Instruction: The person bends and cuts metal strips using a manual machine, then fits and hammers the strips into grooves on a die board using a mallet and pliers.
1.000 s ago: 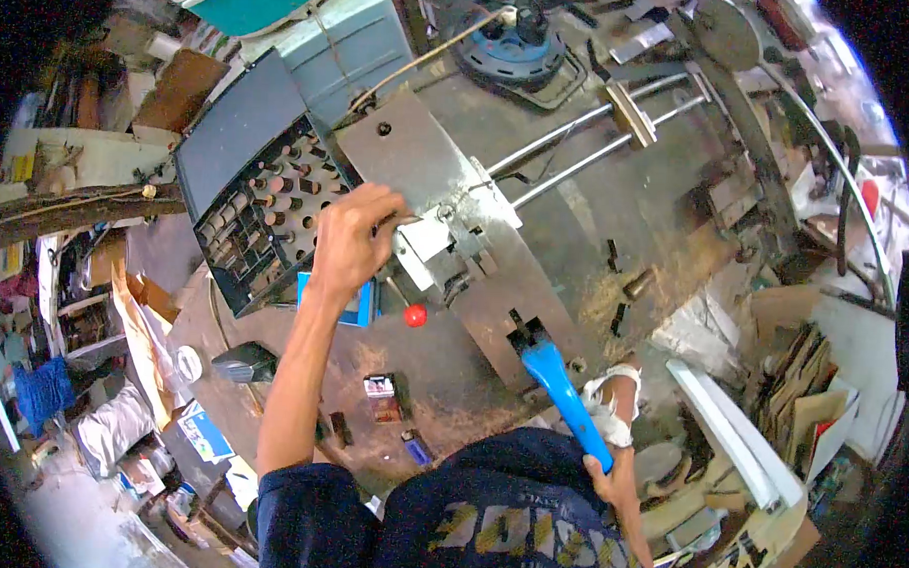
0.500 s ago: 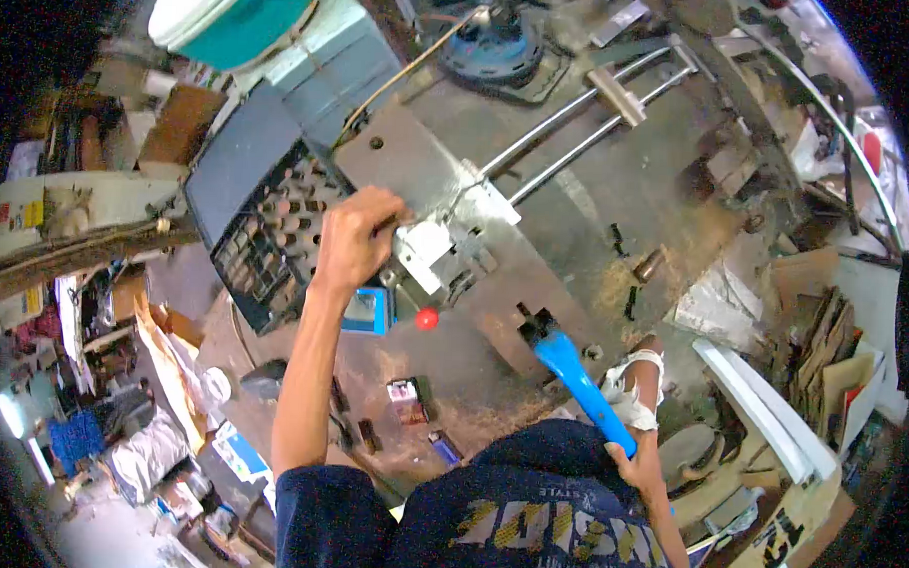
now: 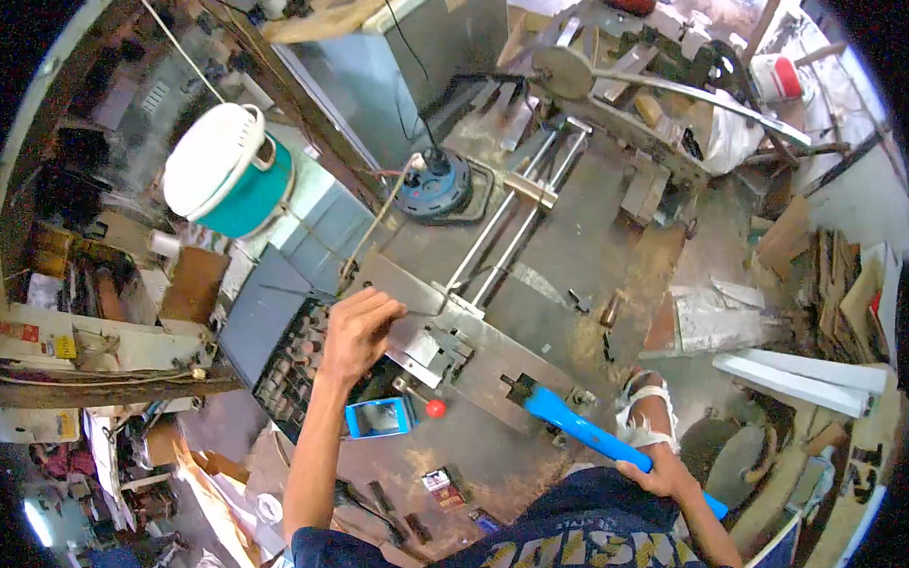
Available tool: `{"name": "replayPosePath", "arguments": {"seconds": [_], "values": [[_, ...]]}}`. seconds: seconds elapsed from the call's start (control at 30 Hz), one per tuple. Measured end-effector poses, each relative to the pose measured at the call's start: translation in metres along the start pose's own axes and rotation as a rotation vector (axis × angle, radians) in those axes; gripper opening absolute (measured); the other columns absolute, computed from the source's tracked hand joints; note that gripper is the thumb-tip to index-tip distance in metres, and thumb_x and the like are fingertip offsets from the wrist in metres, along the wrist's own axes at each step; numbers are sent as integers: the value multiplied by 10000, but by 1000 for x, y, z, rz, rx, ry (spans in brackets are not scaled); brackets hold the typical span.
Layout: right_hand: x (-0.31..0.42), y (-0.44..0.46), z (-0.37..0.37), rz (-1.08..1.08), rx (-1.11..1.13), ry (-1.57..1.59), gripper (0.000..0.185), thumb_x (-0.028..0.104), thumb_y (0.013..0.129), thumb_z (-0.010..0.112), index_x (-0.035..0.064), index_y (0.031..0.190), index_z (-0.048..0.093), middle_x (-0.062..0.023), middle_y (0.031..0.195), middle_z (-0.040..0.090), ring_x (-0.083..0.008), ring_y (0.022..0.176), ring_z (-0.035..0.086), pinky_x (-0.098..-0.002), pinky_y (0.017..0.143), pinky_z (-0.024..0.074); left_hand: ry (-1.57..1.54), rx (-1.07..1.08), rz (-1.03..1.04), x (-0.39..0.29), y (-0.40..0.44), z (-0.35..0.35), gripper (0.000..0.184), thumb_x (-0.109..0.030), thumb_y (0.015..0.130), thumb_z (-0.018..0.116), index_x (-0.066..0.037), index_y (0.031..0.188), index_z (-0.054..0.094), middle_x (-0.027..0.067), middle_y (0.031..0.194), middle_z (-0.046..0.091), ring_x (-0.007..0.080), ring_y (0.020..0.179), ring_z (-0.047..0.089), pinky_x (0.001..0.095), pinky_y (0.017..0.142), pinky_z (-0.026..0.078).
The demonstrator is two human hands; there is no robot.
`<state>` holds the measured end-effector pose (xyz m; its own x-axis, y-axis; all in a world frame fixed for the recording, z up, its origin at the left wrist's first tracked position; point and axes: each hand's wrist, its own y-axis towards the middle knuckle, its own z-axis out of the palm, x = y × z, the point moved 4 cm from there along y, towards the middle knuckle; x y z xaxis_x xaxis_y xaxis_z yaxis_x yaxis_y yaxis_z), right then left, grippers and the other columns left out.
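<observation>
My left hand (image 3: pixel 358 333) is closed at the left edge of a long metal plate (image 3: pixel 517 371). From its fingers a thin bent metal rod (image 3: pixel 425 313) reaches over the plate. A small metal clamp block (image 3: pixel 440 354) is fixed on the plate near this hand, with a red ball knob (image 3: pixel 435 409) below it. My right hand (image 3: pixel 663 474) is wrapped round the handle of a blue tool (image 3: pixel 580 426). The tool's black end (image 3: pixel 520 387) lies over the plate's lower part. Two parallel metal rails (image 3: pixel 517 221) run up from the plate.
An open case (image 3: pixel 294 364) of small cylindrical pieces stands left of my left hand. Nearby are a blue box (image 3: pixel 378 419), a small pack (image 3: pixel 443 488) and a blue round machine (image 3: pixel 435 191). A foot in white straps (image 3: pixel 650 411) rests beyond the blue tool.
The view has tilted upward, so the plate and rails sit lower in the frame. My left hand stays beside the plate. The blue tool now lies flatter in my right hand.
</observation>
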<state>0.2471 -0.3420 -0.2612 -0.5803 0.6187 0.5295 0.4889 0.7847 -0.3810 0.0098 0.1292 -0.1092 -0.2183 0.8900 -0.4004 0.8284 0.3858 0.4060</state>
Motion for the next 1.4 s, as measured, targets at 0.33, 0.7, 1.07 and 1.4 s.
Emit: {"name": "replayPosePath", "arguments": {"seconds": [0.33,0.7,1.07,1.4], "values": [[30,6,-17,124,303,88,678,710,820,611,45,786,738,-166,649,653,-316,645,671,-449,634,516,-141,138,59,39,-15,58,276,78,585,567,-7,847,578,159,748,556,373,722,570,434,664,477],[6,17,-12,-99,-14,285,718,564,893,618,-13,1316,554,-202,1278,612,-361,1201,567,-441,1024,437,-51,39,403,-48,15,26,317,-28,620,664,3,935,652,142,875,651,338,818,620,419,705,513],[28,-189,-191,-489,-761,1484,1303,971,712,297,-51,1517,231,-262,1498,383,-357,1311,478,-539,1072,383,20,304,1154,-302,40,22,300,-126,648,701,-55,938,688,59,1049,699,253,983,656,365,750,510],[-109,-453,-47,972,-1326,552,306,247,897,703,-3,1074,706,-124,783,703,-178,707,662,-318,683,510,-311,614,1872,-549,3,175,197,-145,682,642,-82,867,668,38,907,647,230,905,622,370,722,516]]}}
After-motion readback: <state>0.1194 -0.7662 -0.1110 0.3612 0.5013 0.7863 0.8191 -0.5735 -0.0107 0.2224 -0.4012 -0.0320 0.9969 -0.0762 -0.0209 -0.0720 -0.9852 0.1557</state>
